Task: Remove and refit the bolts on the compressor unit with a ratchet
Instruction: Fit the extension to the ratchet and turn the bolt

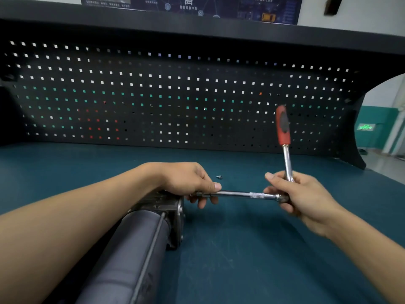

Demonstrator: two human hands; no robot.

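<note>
Lower left on the bench (pixel 241 260): compressor (pixel 135 242), long axis running from the near left corner up toward the centre, end plate turned to the right.

Over that end, left hand (pixel 186 179), heel resting on the housing, thumb and fingers pinching the socket tip of the extension (pixel 232 194). Cannot tell whether the socket is seated on a bolt head or just off the plate, as the fingers hide the joint.

Just beyond the bar, between the hands and nearer the left: one loose bolt (pixel 219 177), lying on the bench, touched by nothing.

From there, the extension runs level and straight to the right, ending in the ratchet (pixel 286 154), whose handle stands nearly upright, square to the bar, red grip at the top.

Far right, right hand (pixel 306 194), fingers curled round the ratchet head and lower shank, slightly blurred.

Seems a turning step. Hinges on the bar staying in line with the bolt's axis, with the compressor left of and a little below the right-hand grip. Left hand nearer, likely steadying, while the right swings the handle.
</note>
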